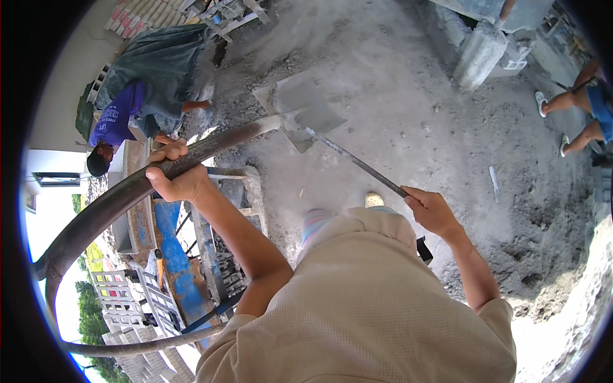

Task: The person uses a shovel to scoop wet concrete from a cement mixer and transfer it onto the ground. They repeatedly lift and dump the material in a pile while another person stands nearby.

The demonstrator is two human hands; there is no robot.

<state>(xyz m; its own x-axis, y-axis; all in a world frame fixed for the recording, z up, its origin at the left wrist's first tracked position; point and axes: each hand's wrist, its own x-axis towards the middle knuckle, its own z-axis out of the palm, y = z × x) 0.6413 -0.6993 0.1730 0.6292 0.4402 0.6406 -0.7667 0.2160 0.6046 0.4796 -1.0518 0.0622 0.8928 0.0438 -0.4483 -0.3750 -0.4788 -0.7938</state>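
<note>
- Work in hand: a shovel [306, 118] carries a flat, grey load of wet cement mix on its blade, at centre top of the frame, above the dusty ground [408, 89]. By the look of it, the scoop is made and the load is not yet tipped out anywhere.
- Left hand [174, 175]: at centre left of the frame, grip clamped around a thick, dark curved hose [121, 198]; thumb over the top, fingers wrapped beneath. The forearm rises from the lower middle of the frame, elbow bent.
- Hose: sweeps from the left rim up and right; its pale end lies just beside the shovel blade. Whether anything flows from it cannot be told.
- Right hand [429, 207]: right of centre, grip closed on the thin, dark shovel shaft [357, 163], palm down, arm reaching forward and slightly left.
- Shovel position: shaft runs diagonally from the right hand up and left to the blade; the blade sits level, and whether it touches the ground cannot be told.
- Below the left arm: a blue-painted metal frame machine [172, 255] with grey residue, in the lower left of the frame.
- Other people: a person in a purple shirt [118, 118] bends over at upper left; bare legs in sandals [575, 121] stand at the right rim, well apart from the shovel.
- Concrete blocks [479, 54] stand at upper right; loose grey mix is piled at lower right.
</note>
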